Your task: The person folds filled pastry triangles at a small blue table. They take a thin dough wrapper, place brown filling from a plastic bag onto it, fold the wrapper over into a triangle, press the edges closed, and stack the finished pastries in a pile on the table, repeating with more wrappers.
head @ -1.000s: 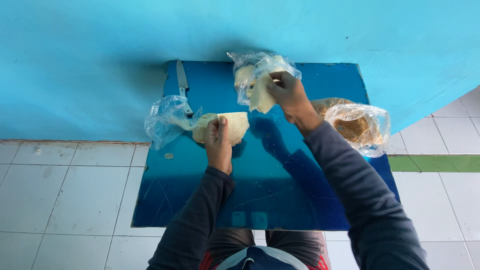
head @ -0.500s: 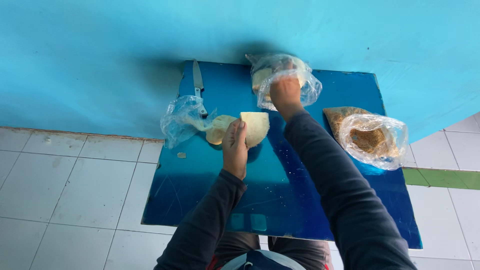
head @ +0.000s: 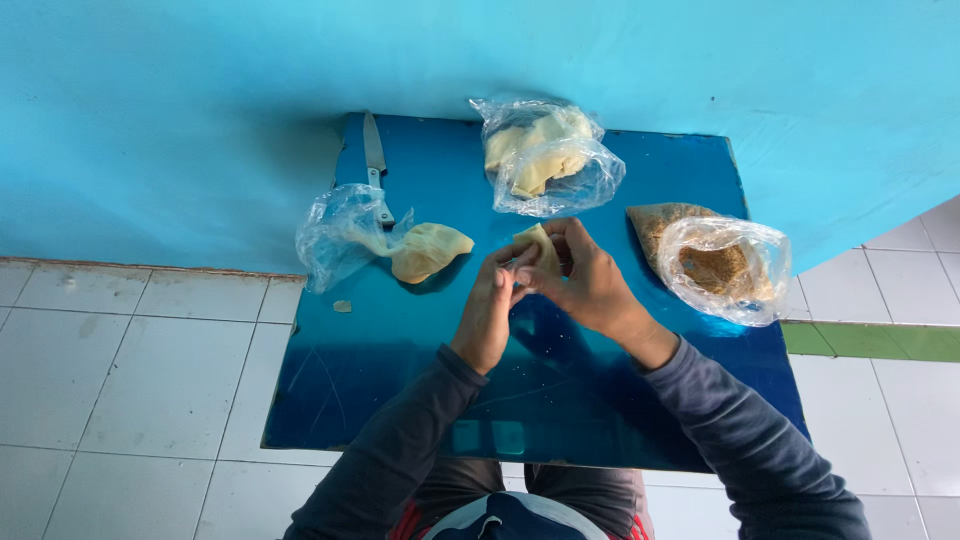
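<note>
Against turquoise wall, glossy blue table [head: 400,400]

Glossy blue table [head: 400,400] beneath the hands, turquoise wall [head: 200,100] beyond them, white tiled floor [head: 120,380] left, green tile strip [head: 870,342] right

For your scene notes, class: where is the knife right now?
In the head view, the knife lies at the blue table's far left corner by the wall, its handle touching the clear plastic bag.
</note>
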Tool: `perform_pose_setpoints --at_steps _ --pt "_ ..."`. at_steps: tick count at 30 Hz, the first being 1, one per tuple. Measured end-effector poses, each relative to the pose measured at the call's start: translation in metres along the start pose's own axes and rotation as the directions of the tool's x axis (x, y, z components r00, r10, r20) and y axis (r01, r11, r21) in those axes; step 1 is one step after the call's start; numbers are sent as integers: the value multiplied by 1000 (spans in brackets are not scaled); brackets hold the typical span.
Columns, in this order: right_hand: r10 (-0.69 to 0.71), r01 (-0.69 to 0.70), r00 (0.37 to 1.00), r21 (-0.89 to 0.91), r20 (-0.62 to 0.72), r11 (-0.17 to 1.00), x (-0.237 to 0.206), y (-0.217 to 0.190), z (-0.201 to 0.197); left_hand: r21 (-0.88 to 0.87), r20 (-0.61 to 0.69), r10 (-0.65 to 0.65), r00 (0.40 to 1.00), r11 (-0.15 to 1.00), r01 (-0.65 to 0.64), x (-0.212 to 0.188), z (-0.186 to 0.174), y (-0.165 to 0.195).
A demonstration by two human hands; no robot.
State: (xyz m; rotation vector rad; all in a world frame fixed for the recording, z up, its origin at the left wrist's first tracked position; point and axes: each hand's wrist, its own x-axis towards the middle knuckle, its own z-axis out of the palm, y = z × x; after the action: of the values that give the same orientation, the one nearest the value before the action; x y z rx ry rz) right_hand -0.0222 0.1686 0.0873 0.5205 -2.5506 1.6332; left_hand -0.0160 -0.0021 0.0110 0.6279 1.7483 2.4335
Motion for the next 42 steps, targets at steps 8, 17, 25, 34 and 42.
perform_pose_setpoints --at_steps 8,17,25,34,42 --pt "192 -215 976 534 100 817 -9 50 -19 240 -318 39 947 970 40 12 -11 -1" --pt "203 -196 978 135 -38 971 -11 31 -4 -178 -271 -369 889 927 330 15 -19 -14" --pt "-280 275 959 -322 32 906 -20 11 11 -223 -249 -410 877 906 360 15 -17 -12" --pt "-122 119 992 -81 -39 990 -20 29 12 -281 -182 -384 905 902 326 10 -16 0" --pt "124 -150 987 286 107 946 -20 44 7 -67 -153 -378 913 926 372 5 -26 1"
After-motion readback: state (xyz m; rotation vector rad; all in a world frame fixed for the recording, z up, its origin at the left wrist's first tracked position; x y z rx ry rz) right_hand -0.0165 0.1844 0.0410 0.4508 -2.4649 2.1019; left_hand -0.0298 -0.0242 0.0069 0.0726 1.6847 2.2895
